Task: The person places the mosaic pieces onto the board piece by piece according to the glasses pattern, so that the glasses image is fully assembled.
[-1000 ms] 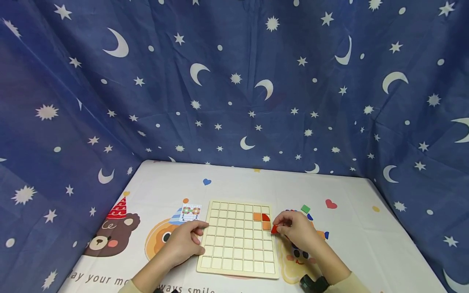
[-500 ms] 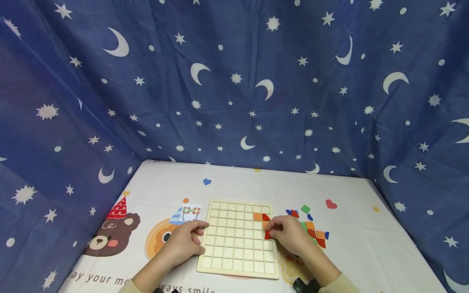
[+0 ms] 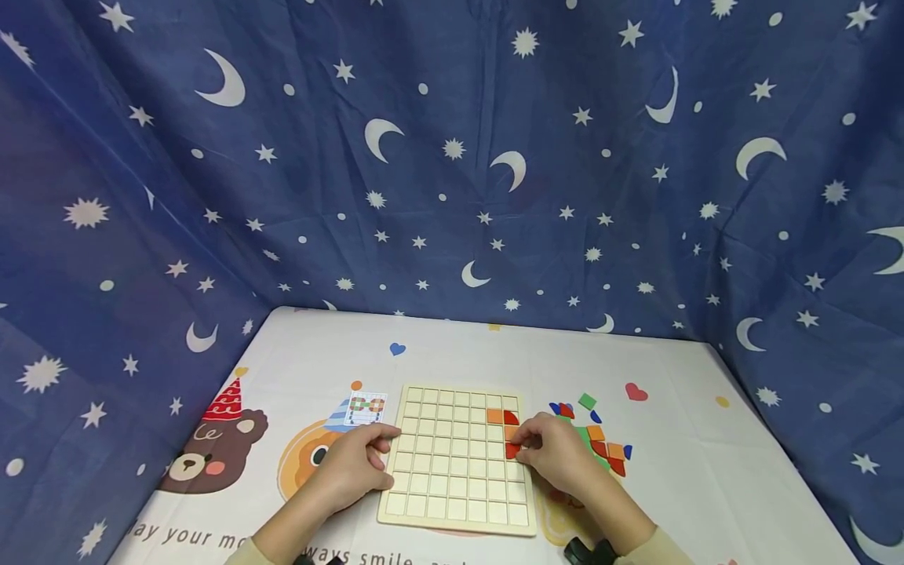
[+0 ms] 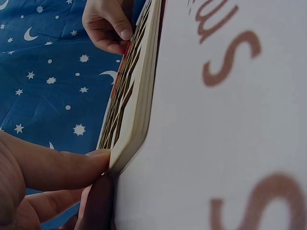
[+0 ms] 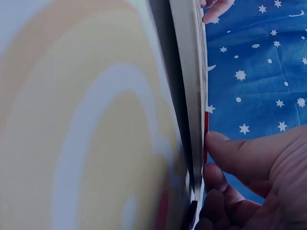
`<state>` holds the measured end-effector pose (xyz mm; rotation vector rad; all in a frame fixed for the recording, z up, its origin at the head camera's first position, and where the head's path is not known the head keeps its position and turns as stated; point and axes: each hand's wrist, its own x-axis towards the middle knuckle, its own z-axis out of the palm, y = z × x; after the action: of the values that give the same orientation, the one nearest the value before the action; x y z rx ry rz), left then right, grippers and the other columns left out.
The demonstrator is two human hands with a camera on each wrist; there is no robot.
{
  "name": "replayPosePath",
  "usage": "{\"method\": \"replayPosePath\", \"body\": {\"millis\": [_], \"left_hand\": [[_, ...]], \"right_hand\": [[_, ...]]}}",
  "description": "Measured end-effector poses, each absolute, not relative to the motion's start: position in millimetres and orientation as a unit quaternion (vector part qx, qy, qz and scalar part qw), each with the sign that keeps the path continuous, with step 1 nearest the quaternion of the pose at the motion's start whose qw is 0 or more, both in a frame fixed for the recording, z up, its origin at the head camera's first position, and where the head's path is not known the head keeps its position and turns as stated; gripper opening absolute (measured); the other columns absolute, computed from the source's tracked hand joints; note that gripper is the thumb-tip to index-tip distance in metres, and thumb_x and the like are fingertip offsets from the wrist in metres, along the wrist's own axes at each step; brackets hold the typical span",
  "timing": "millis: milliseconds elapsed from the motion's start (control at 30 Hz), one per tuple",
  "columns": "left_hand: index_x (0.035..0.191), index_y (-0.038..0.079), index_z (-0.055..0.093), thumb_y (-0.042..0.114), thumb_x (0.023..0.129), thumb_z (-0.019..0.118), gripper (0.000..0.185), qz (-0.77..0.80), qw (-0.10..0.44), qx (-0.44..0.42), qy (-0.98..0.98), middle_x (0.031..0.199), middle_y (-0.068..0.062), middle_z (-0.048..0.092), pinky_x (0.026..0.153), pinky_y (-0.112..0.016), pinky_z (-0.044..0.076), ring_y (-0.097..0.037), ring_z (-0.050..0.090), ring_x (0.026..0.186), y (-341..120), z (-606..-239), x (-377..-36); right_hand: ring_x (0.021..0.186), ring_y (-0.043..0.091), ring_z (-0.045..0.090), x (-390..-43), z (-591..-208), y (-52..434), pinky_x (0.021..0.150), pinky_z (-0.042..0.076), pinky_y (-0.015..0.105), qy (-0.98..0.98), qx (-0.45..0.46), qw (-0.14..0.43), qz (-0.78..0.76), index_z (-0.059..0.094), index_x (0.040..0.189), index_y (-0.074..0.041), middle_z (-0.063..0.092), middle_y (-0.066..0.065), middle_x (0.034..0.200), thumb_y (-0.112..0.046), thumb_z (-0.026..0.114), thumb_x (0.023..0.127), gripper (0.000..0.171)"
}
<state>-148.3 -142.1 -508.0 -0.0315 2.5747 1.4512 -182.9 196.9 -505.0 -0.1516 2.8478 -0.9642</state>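
A pale wooden grid board [image 3: 457, 486] lies on the table. My left hand [image 3: 353, 467] rests at its left side, thumb and forefinger touching the edge; in the left wrist view the thumb [image 4: 72, 167] meets a board corner. My right hand [image 3: 558, 451] is at the right edge, thumb and finger on a red curved-edged tile [image 3: 512, 451] lying at a right-column cell. In the right wrist view this red tile [image 5: 206, 124] shows as a thin strip by the thumb. Above it sit an orange square tile [image 3: 509, 432], a red quarter-round tile [image 3: 511, 417] and another orange square [image 3: 495, 416].
Loose red, orange, green and blue tiles [image 3: 599, 441] lie right of the board, partly behind the right hand. A printed pattern card [image 3: 366, 408] lies at the board's upper left. A starry blue curtain [image 3: 452, 235] stands behind the patterned tablecloth [image 3: 452, 353].
My right hand has moved left from beside the board, bringing the red tile onto a right-column cell, where it now lies flatter. The left hand stays at the board's edge.
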Motion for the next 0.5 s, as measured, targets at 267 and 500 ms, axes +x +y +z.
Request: {"method": "replayPosePath", "body": {"millis": [267,500], "left_hand": [[0.132,0.014,0.074,-0.010,0.063,0.090,0.075,0.489,0.094,-0.012,0.867,0.102,-0.003,0.062,0.066,-0.027,0.048,-0.017,0.059,0.080,-141.5,-506.2,-147.2],[0.132,0.013,0.074,-0.010,0.062,0.090,0.075,0.491,0.092,-0.012,0.866,0.103,-0.003,0.063,0.066,-0.027,0.048,-0.016,0.059,0.080,-142.1,-505.4,-147.4]], "right_hand": [[0.083,0.013,0.058,-179.8,-507.7,192.5,0.077,0.051,0.027,0.940,-0.052,0.059,-0.332,0.077,0.090,-0.024,0.065,-0.006,0.089,-0.002,0.086,0.086,0.024],[0.083,0.012,0.058,-174.5,-504.7,201.2,0.074,0.050,0.023,0.931,-0.046,0.058,-0.358,0.079,0.095,-0.023,0.066,-0.006,0.089,0.001,0.085,0.086,0.026]]}}
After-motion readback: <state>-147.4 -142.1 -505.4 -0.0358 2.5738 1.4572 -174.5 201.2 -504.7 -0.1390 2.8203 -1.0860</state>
